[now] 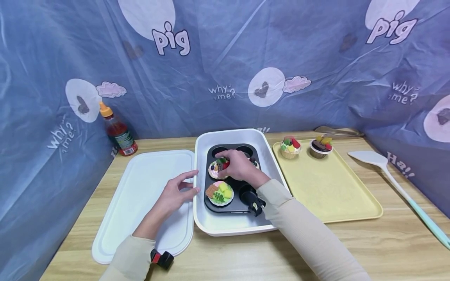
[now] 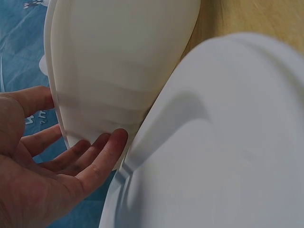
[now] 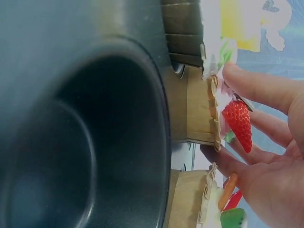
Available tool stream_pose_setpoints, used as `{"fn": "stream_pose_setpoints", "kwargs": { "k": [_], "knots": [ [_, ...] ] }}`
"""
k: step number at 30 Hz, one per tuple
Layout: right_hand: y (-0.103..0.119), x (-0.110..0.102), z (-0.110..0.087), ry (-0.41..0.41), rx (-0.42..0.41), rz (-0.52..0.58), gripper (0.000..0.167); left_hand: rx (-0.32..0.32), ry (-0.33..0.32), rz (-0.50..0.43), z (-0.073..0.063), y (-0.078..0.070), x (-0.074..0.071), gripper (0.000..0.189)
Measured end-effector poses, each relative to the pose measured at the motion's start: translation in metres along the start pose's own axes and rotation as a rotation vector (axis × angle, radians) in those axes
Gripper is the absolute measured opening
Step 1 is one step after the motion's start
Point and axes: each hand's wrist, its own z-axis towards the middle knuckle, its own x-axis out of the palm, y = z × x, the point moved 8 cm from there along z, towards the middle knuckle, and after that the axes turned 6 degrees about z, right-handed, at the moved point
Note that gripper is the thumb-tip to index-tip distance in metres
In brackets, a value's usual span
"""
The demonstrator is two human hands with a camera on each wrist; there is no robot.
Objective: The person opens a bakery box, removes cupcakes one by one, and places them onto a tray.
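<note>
My right hand (image 1: 239, 166) reaches into a white bin (image 1: 201, 218) and holds a toy cupcake (image 1: 213, 169) by its sides in a black muffin tin (image 1: 232, 208). A red strawberry (image 3: 237, 123) tops this cupcake in the right wrist view, with the thumb and a finger at opposite edges of its paper case. Nearer me in the tin sits a cupcake (image 1: 219, 193) with yellow cubes and green leaves. Another cupcake (image 3: 190, 199) is partly hidden behind the right hand. My left hand (image 1: 177, 189) rests its fingers loosely against the bin's left side, thumb near the rim.
A white tray lid (image 1: 147, 171) lies left of the bin. To the right, a yellow tray (image 1: 330, 187) bears two cupcakes (image 1: 290, 147) at its far end. A white spatula (image 1: 372, 158), a metal utensil (image 1: 339, 131) and a sauce bottle (image 1: 121, 134) lie or stand around.
</note>
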Motion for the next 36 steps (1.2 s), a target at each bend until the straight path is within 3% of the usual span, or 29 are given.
{"fn": "stream_pose_setpoints", "kwargs": {
  "k": [36],
  "knots": [
    [0.0003, -0.0015, -0.0013, -0.033, -0.029, 0.0, 0.061, -0.003, -0.009, 0.008, 0.0006, 0.0021, 0.0005, 0.057]
  ]
}}
